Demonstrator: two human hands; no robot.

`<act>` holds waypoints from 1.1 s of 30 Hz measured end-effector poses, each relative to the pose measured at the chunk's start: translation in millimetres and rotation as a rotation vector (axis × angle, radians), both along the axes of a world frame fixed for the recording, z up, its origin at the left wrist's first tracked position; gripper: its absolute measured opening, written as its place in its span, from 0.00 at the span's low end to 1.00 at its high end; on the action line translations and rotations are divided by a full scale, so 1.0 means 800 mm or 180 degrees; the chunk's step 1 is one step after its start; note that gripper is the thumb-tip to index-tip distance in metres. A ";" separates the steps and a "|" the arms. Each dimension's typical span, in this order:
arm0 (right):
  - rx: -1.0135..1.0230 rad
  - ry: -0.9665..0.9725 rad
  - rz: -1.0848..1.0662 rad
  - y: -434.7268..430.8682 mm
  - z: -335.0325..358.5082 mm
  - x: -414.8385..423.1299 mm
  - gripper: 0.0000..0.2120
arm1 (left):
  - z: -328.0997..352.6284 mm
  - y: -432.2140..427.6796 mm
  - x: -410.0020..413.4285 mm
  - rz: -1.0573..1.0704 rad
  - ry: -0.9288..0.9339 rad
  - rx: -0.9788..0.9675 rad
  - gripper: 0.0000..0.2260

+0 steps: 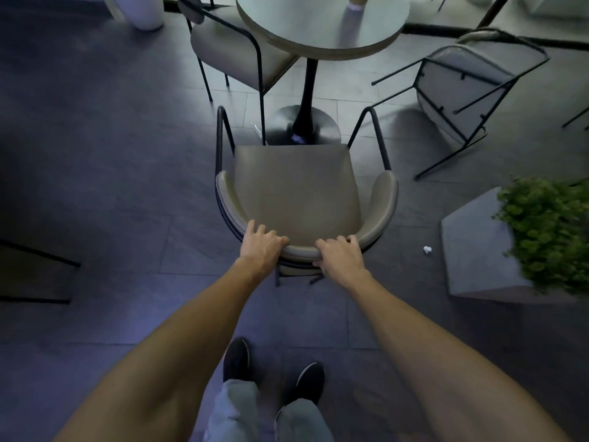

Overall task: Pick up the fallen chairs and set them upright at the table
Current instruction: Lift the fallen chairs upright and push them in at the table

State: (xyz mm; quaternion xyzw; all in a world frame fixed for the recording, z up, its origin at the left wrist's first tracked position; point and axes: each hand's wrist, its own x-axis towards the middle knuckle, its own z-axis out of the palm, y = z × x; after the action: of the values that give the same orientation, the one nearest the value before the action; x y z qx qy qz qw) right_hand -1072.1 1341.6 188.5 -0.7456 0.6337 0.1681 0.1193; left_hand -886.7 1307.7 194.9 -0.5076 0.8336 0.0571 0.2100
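One round, pale-topped, black-pedestal table (306, 23) is in view. Three grey-cushioned, black-metal-framed chairs surround it:
- the near chair (296, 186), upright on the table's near side
- the left chair (232, 49), upright at the table's left
- the fallen chair (462, 81), on its side at the table's right

Two bare hands, the left hand (263, 245) and the right hand (339, 255), grip the near chair's backrest. Two dark shoes (237, 358) show well nearer than the table.

One grey square planter (471, 244) with green foliage and one small white crumpled scrap (427, 250) sit to the table's near right. One white rounded pot (143, 11) stands to its left.
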 end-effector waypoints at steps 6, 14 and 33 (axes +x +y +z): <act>0.0098 -0.0079 -0.0311 -0.033 -0.002 0.005 0.16 | -0.003 -0.053 0.002 -0.0197 0.0034 -0.0120 0.18; 0.0140 -0.0072 -0.0517 -0.112 0.000 0.017 0.15 | -0.007 -0.137 0.008 -0.0288 0.0090 -0.0228 0.17; 0.0055 -0.0083 -0.0648 -0.253 0.000 0.020 0.13 | -0.011 -0.284 0.006 -0.0358 0.0206 -0.0277 0.15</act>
State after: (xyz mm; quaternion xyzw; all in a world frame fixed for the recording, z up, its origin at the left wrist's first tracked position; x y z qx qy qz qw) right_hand -1056.2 1139.5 188.4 -0.6784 0.7031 0.1509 0.1504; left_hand -881.6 1080.7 186.4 -0.4665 0.8689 0.0253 0.1636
